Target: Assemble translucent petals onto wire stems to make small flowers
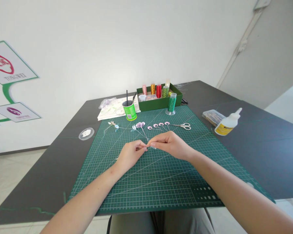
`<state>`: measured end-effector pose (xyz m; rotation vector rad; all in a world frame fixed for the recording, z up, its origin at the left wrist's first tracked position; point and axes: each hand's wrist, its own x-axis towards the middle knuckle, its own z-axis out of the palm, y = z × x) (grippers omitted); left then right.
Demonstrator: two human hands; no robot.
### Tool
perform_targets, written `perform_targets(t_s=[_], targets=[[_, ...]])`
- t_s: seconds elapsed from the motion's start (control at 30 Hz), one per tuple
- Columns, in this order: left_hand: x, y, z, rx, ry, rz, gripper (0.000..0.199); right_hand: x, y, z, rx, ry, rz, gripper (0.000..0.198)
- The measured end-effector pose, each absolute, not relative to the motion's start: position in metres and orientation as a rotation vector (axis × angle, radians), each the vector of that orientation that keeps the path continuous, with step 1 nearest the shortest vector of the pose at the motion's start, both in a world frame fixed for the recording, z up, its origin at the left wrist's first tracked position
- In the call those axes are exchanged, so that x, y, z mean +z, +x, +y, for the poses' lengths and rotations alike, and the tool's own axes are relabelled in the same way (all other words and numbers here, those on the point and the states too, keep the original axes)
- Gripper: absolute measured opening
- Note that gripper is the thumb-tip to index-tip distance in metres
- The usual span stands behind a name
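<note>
My left hand (133, 152) and my right hand (169, 144) meet over the green cutting mat (141, 188), fingertips pinched together. A small pale-blue piece (153, 148) shows under my right fingers; most of what the fingers hold is hidden. Just beyond them lies a purple flower (140, 125) whose stem runs toward my fingertips. A pale-blue petal piece on wire (134, 128) is left of it. Several small pink-purple wired petals (155, 125) lie in a row to its right, near the scissors (185, 126). Farther left is a wired sprig (116, 127).
Behind the mat stands a green box (152, 105) with thread spools. A green thread spool (172, 103) and a green can (130, 110) holding dark tools stand before it. At right are a glue bottle (228, 123) and a clear case (213, 117); at left, a small dish (86, 133).
</note>
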<state>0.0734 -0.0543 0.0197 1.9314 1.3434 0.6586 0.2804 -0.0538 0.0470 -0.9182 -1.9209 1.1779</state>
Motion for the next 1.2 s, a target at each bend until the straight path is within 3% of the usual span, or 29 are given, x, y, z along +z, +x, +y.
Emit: perform_targets(t_s=[1.2], targets=[[0.028, 0.082, -0.075, 0.551, 2.238, 1.100, 0.010, 0.022, 0.281, -0.034, 0.941, -1.152, -1.719, 0.023]])
